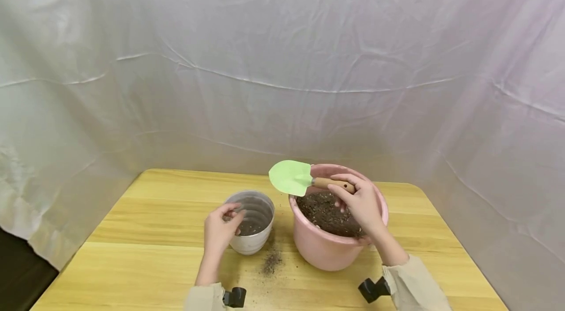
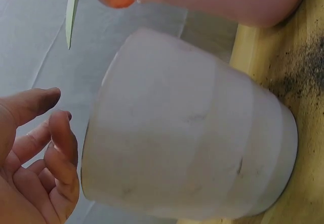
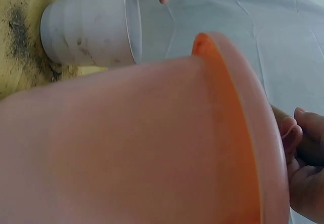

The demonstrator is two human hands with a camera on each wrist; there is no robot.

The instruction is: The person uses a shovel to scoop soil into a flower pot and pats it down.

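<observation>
Head view. A person's right hand (image 1: 361,203) grips the wooden handle of a small trowel (image 1: 304,179), fingers curled round the handle, above a pink bucket (image 1: 324,252). The trowel's pale green blade points toward 9 o'clock and juts past the bucket's rim on that side; the blade looks bare of soil. The bucket holds dark soil (image 1: 328,214) and stands on a wooden table (image 1: 154,262), right of centre.

At 9 o'clock from the bucket, just beside it but apart, stands a white ribbed pot (image 1: 251,222), upright, with a little dark soil at its bottom. The left hand (image 1: 220,230) sits at the pot's rim on the 8 o'clock side, fingers loosely curled; the head view suggests the fingertips meet the rim, yet whether they pinch it cannot be told. In the left wrist view the fingers (image 2: 61,143) are spread and relaxed, just beside the pot's mouth and clasping nothing.

A patch of spilled soil (image 1: 271,262) lies on the table at 6 o'clock between pot and bucket, nearer the pot's foot. It appears again as a dark smear beside the pot's base in both wrist views.

Right wrist view: the bucket's wall fills most of the frame, with the fingers (image 3: 304,158) of the right hand at 3 o'clock beyond its rim.

A creased white sheet (image 1: 282,56) hangs behind and around the table. Beige sleeves (image 1: 415,286) cover both forearms, each with a black camera mount at the wrist.
</observation>
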